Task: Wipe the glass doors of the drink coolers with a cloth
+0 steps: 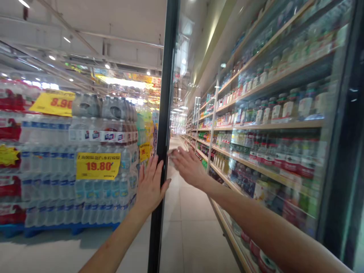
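A tall glass door [193, 68] with a black frame [166, 94] stands upright in front of me. My left hand [150, 184] lies flat along the frame's left side, fingers stretched out and thumb reaching across the frame's edge. On the glass side, my right hand [189, 165] extends toward the frame with its fingers straight and slightly blurred. Its fingertips are close to the glass; whether they touch it I cannot tell. Neither hand shows an object in it. Rows of bottles [284, 108] on shelves appear in the glass to the right.
Stacked packs of water bottles [51, 159] stand at the left on a blue pallet [71, 228], with a yellow price sign [98, 166] reading 19.80. Another yellow sign [54, 102] hangs above. Pale floor tiles [196, 227] run ahead. A dark vertical frame [338, 132] borders the right side.
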